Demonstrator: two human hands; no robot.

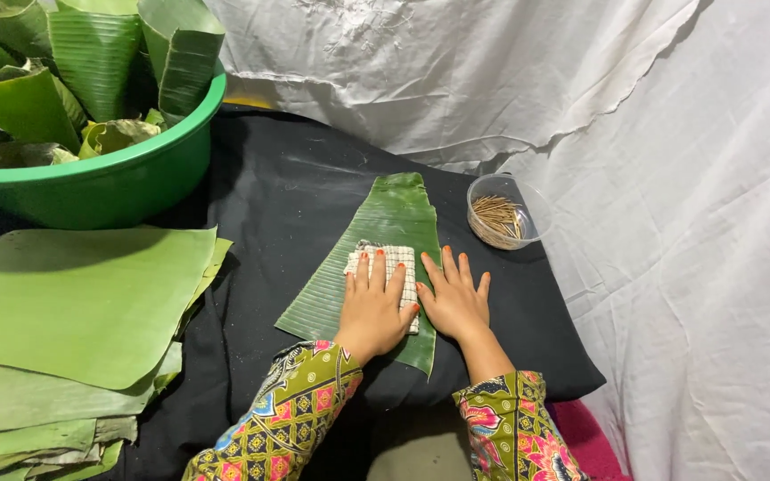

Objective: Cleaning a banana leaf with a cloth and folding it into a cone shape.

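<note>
A white sheet (670, 178), crumpled and thin, fills the right and top of the frame, draped like a backdrop. A black cloth (269, 205) covers the worktop at centre, probably so the leaves stay clean. At lower left lies a stack of leaves (73, 312), flat, smooth and within reach. In the upper left a green plastic basin (109, 187) holds rolled leaves. At centre one ribbed leaf (385, 240) lies flat. Your left hand (373, 307) presses a checked rag (383, 267) on it, fingers spread flat; your right hand (456, 303) pins the leaf beside it, fingers also spread. A clear cup (505, 211) of sticks stands right of the leaf.
</note>
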